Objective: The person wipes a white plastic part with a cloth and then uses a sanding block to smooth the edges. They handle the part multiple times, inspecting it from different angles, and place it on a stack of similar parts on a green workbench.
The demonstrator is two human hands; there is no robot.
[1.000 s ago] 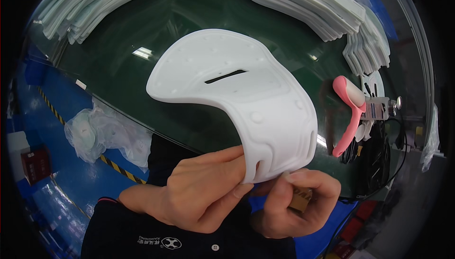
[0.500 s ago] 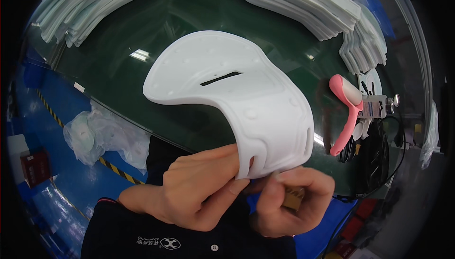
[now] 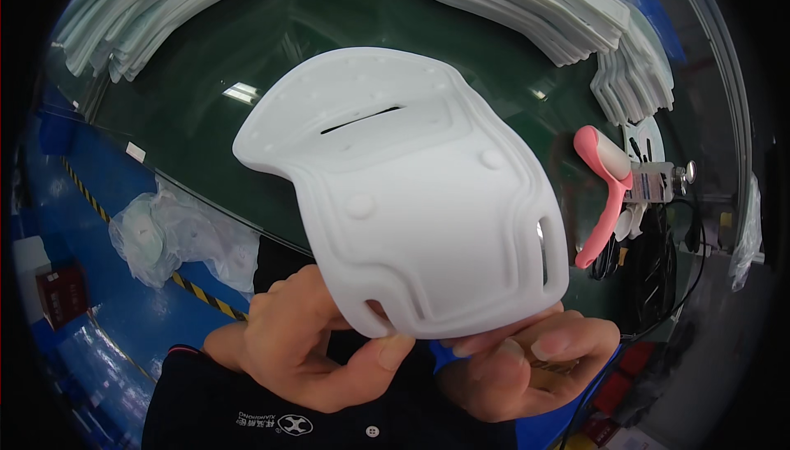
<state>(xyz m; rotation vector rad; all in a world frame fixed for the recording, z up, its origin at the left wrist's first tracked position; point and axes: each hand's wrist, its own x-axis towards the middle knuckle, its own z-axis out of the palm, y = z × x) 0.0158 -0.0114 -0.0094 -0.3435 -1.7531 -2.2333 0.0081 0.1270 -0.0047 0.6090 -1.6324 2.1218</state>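
Nearest the camera, the left hand pinches the lower edge of a white moulded foam panel, thumb pressed up against its underside and fingers curled behind it. Just beside it, the right hand closes its fingers under the same lower edge, and a small brownish thing sits in that palm (too hidden to tell what it is). The panel is held up in the air in front of the chest, tilted, above the near edge of the dark green bench; it has a narrow slot near its top, round bumps and cut-outs along its lower rim. To the left, down off the bench, crumpled clear plastic bags lie on the blue floor. Toward the right edge of the bench lies a pink-handled roller next to a small metal fixture. Along the far edge, stacks of white foam sheets fan out at the far right corner, and more stacked sheets at the far left corner.
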